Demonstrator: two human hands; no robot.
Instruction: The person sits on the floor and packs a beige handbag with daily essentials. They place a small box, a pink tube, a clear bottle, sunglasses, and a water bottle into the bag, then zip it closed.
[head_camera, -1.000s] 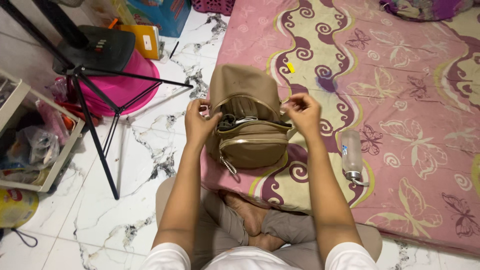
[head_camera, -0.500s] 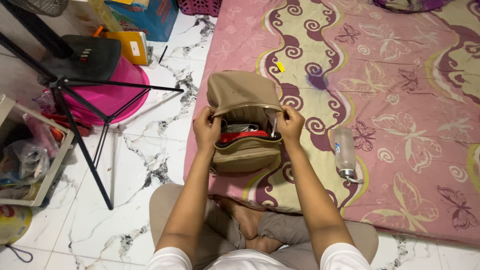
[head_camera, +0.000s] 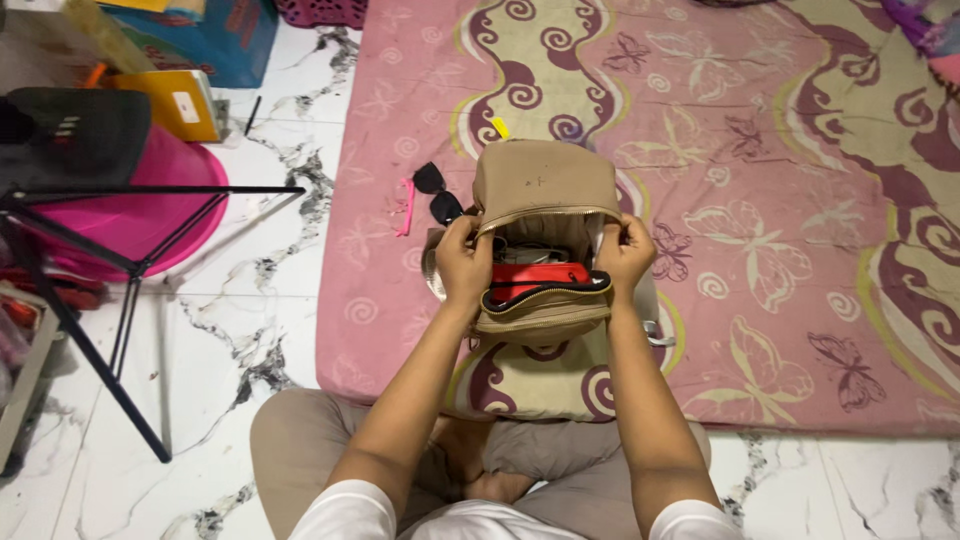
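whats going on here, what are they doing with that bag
A person sits cross-legged on a marble floor at the edge of a pink patterned mattress. Both hands grip the mouth of a tan backpack that lies on it: the left hand on one side, the right hand on the other, holding it open. A red item shows inside. Black sunglasses lie just beside the bag.

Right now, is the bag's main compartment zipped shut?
No: both hands, left and right, hold the tan bag open, showing a red item inside.
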